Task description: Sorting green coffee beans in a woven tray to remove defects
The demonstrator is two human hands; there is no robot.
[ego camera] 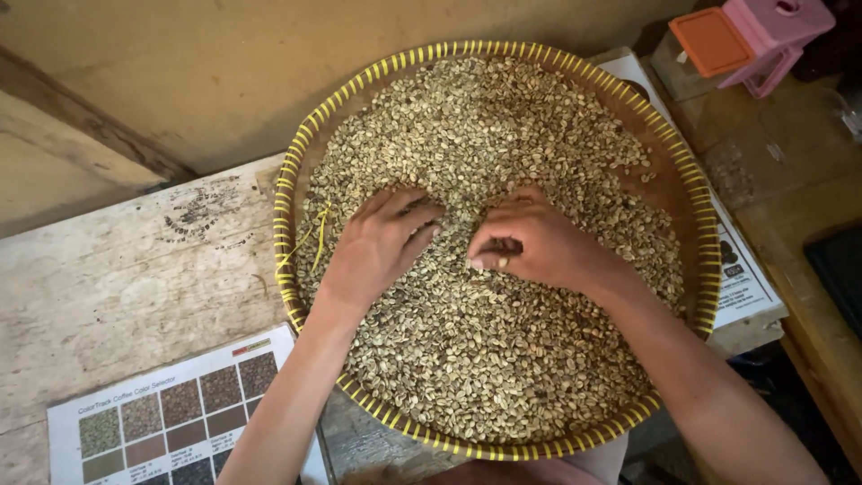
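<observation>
Here, going left to right, a printed colour chart [171,422] with swatches of beans lies on the worn wooden table [117,278] at seven o'clock. Next comes the round woven tray [285,193] with a yellow-bound rim, filling the middle of the view and heaped with pale green coffee beans [485,135].

The left hand [382,242] lies flat on the beans just left of the tray's centre, fingers spread and loosely open, gripping nothing. The right hand [530,244], just beside it toward three o'clock, curls its fingers inward, thumb and fingertips nearly closed over a few beans; whether any are truly pinched I cannot tell.

The beans look small, hard, dry and light, likely to roll and slide, so single ones probably suit a fingertip pinch. The tray seems stiff yet light, best held at opposite rims.

At one o'clock stands a pink and orange plastic object [750,36].
</observation>
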